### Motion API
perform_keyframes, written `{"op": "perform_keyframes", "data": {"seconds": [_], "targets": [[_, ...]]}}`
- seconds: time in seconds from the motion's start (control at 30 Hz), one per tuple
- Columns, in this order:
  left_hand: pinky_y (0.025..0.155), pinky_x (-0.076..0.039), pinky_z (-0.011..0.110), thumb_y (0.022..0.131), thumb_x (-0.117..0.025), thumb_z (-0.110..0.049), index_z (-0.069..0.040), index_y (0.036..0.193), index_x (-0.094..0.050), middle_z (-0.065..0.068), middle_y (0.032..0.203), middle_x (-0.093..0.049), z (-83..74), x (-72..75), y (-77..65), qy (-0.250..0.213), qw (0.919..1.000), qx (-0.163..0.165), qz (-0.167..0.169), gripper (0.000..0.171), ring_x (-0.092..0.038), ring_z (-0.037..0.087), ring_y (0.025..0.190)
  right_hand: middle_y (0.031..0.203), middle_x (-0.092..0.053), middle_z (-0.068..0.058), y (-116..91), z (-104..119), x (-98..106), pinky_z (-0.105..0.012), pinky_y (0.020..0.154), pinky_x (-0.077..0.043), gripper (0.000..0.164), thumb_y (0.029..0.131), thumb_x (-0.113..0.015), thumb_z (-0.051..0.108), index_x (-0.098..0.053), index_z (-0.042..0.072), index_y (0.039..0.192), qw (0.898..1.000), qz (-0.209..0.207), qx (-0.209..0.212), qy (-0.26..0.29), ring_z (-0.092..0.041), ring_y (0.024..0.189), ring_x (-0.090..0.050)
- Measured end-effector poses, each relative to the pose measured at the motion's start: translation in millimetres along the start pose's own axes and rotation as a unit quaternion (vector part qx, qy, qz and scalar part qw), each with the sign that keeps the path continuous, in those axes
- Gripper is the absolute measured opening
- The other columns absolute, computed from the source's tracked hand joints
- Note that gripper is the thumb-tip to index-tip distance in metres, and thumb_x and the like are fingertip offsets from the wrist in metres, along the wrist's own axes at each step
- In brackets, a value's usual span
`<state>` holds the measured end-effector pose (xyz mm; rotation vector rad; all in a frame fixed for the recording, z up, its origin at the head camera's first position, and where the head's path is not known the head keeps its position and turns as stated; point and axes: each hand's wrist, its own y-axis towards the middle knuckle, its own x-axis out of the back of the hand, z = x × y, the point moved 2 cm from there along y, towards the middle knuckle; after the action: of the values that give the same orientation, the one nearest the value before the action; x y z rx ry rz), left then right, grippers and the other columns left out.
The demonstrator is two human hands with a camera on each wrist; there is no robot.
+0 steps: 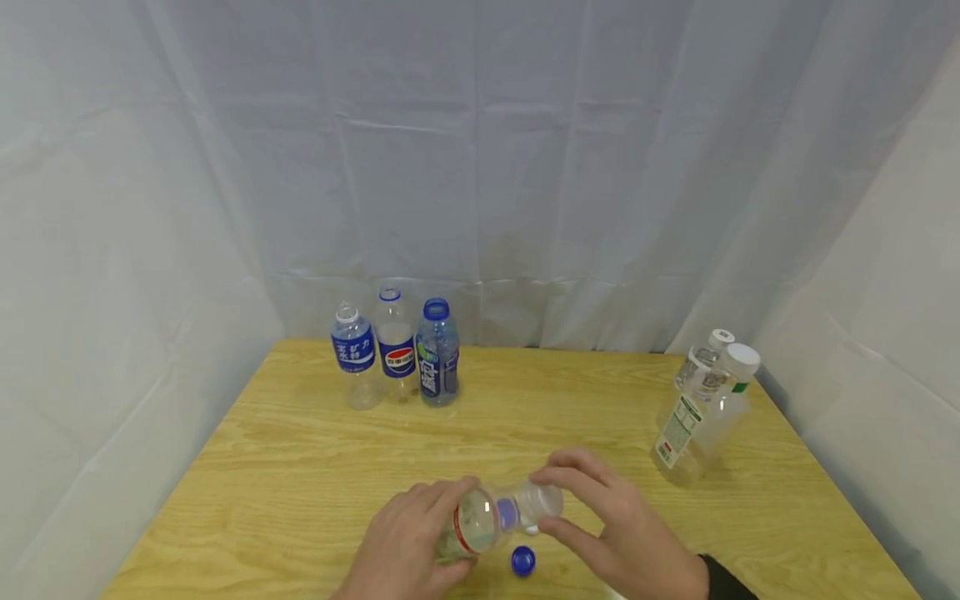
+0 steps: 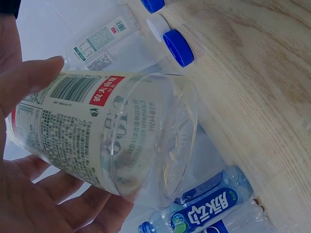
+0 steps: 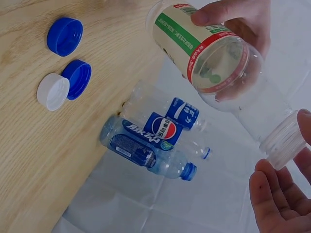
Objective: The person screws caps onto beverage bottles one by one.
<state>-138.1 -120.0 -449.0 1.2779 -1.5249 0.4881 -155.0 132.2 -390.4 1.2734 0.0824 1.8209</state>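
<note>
Perhaps the labelled bottle point(image 3: 214, 63) could spin or slip in the left hand point(image 1: 408, 537) if that grip slackens under a twist from the right hand point(image 1: 618, 533); dropping, it might knock the loose blue cap point(image 1: 522, 561) or white cap point(image 3: 53, 92) off the near edge of the table point(image 1: 300, 517). It hangs tilted, almost level, above the table near the middle of that edge. Left fingers and thumb wrap its body; the right hand, half open, pinches the clear cap point(image 3: 282, 143) between thumb and fingertips.
</note>
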Motion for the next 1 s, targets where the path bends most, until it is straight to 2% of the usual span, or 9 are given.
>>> {"op": "perform_keyframes", "data": {"seconds": [0.2,0.33,0.43,0.5,0.63,0.73,0.83,0.93,1.0], "targets": [[0.076,-0.054,0.033,0.065,-0.091,-0.042,-0.029,0.137,-0.055,-0.01,0.112,-0.069,-2.9,-1.2,0.4,0.009,0.9992,-0.026,-0.03,0.081,-0.064,0.01,0.096,0.107,-0.056,0.017,2,1,-1,-0.016,0.075,-0.055,0.032,0.09,-0.076,0.029,-0.062,0.023,0.118,0.999,-0.016,-0.029,-0.033,0.002,0.09,-0.058],[0.077,-0.054,0.034,0.066,-0.091,-0.043,-0.031,0.136,-0.055,-0.01,0.113,-0.069,-4.9,-3.1,1.7,0.009,0.9996,-0.022,-0.017,0.08,-0.064,0.011,0.098,0.091,-0.052,0.021,2,0,-3,-0.015,0.063,-0.05,0.02,0.092,-0.073,0.036,-0.062,0.025,0.105,0.995,-0.017,-0.073,-0.065,0.004,0.076,-0.049],[0.078,-0.055,0.035,0.067,-0.09,-0.044,-0.029,0.135,-0.056,-0.009,0.114,-0.068,-6.6,-4.8,2.3,0.012,0.9996,-0.023,-0.008,0.078,-0.064,0.012,0.099,0.079,-0.048,0.019,1,-2,-4,-0.013,0.056,-0.044,0.016,0.093,-0.072,0.035,-0.059,0.026,0.093,0.993,-0.025,-0.084,-0.083,0.005,0.067,-0.044],[0.079,-0.055,0.034,0.067,-0.089,-0.045,-0.028,0.135,-0.057,-0.009,0.115,-0.068,-8.0,-5.5,2.5,0.017,0.9994,-0.029,-0.006,0.077,-0.064,0.012,0.099,0.071,-0.041,0.021,0,-3,-5,-0.01,0.051,-0.036,0.022,0.094,-0.072,0.033,-0.053,0.027,0.082,0.99,-0.035,-0.082,-0.108,0.008,0.06,-0.036],[0.078,-0.055,0.033,0.065,-0.09,-0.044,-0.026,0.134,-0.058,-0.01,0.115,-0.068,-11.7,-6.2,2.9,0.036,0.9974,-0.054,-0.029,0.079,-0.064,0.013,0.098,0.062,-0.024,0.022,-1,-5,-6,-0.008,0.047,-0.02,0.04,0.094,-0.071,0.031,-0.04,0.029,0.068,0.984,-0.057,-0.072,-0.156,0.01,0.052,-0.021],[0.078,-0.055,0.032,0.064,-0.091,-0.044,-0.026,0.134,-0.058,-0.01,0.115,-0.068,-13.5,-6.0,3.3,0.045,0.9965,-0.062,-0.035,0.08,-0.064,0.013,0.099,0.06,-0.021,0.023,-2,-6,-6,-0.008,0.046,-0.018,0.044,0.095,-0.07,0.032,-0.037,0.029,0.065,0.982,-0.055,-0.079,-0.16,0.01,0.05,-0.02],[0.08,-0.055,0.033,0.066,-0.089,-0.045,-0.027,0.136,-0.057,-0.009,0.117,-0.068,-12.6,-5.6,4.1,0.038,0.9983,-0.043,-0.01,0.078,-0.064,0.013,0.101,0.062,-0.032,0.025,-3,-8,-4,-0.009,0.048,-0.027,0.033,0.095,-0.07,0.033,-0.048,0.03,0.07,0.984,-0.035,-0.09,-0.151,0.011,0.053,-0.03],[0.081,-0.054,0.035,0.069,-0.087,-0.047,-0.03,0.137,-0.055,-0.009,0.117,-0.067,-10.5,-3.5,5.0,0.028,0.9993,-0.017,0.021,0.077,-0.063,0.013,0.102,0.082,-0.057,0.025,-5,-10,0,-0.014,0.057,-0.044,0.008,0.094,-0.07,0.037,-0.065,0.031,0.096,0.987,-0.005,-0.086,-0.135,0.009,0.069,-0.051],[0.081,-0.054,0.035,0.069,-0.087,-0.048,-0.032,0.137,-0.055,-0.009,0.116,-0.067,-9.1,-1.9,5.6,0.027,0.9993,-0.009,0.023,0.077,-0.063,0.012,0.101,0.108,-0.065,0.021,-7,-10,4,-0.019,0.072,-0.054,0.033,0.093,-0.07,0.039,-0.063,0.032,0.125,0.99,0.017,-0.063,-0.125,0.004,0.091,-0.061]]}}
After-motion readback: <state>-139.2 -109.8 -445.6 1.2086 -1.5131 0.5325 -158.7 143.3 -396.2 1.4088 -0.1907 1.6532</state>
